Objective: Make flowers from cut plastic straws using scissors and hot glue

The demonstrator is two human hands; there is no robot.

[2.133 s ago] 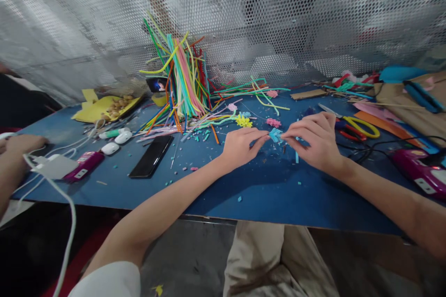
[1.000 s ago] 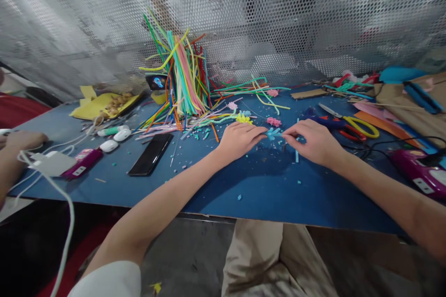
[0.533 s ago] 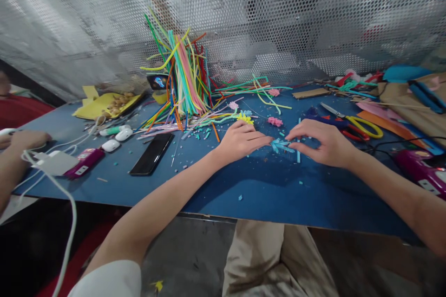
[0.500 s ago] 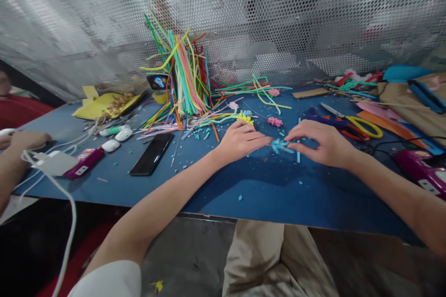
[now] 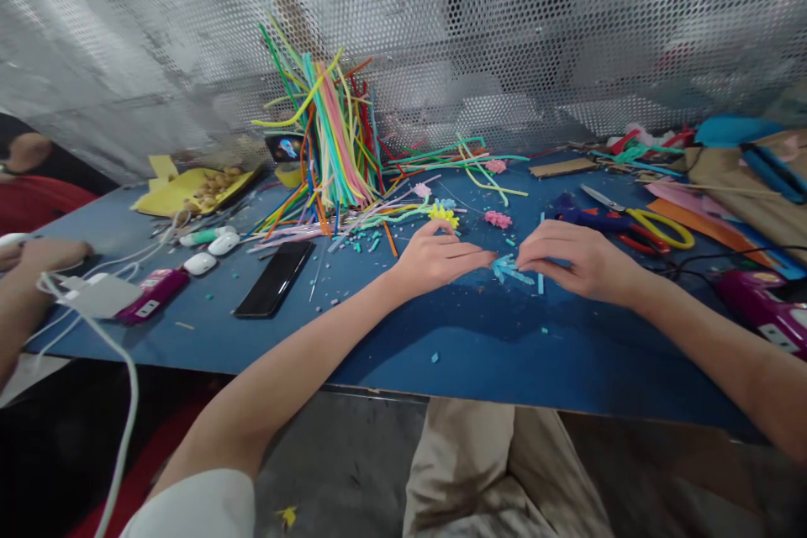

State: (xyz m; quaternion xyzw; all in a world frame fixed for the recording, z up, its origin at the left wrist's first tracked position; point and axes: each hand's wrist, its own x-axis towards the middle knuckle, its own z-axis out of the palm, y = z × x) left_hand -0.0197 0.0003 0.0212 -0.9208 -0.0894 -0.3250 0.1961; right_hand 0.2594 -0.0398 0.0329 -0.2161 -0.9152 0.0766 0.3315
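Observation:
Over the blue tabletop, a light blue pipe-cleaner flower (image 5: 509, 270) with several short petals lies between my two hands. My left hand (image 5: 436, 257) is closed, its fingertips pinching the flower's left side. From the right, my right hand (image 5: 577, 259) pinches one of the flower's petals, thumb and fingers together. A straight light blue pipe-cleaner piece (image 5: 540, 282) lies on the table, partly under my right hand. Just beyond my left hand is a yellow pipe-cleaner flower (image 5: 445, 214). Farther back lies a pink pipe-cleaner flower (image 5: 498, 219).
A bundle of coloured pipe cleaners (image 5: 334, 134) stands at the back. Scissors (image 5: 659, 229) and a purple glue gun (image 5: 766, 311) lie right. A phone (image 5: 274, 279), a white charger (image 5: 101, 296) and a yellow tray (image 5: 195, 187) are left. Another person's hand (image 5: 55, 252) rests far left.
My right hand's fingers have drawn closer together on the flower. My left index finger has bent up slightly. At the far left, another person's raised hand has come into view.

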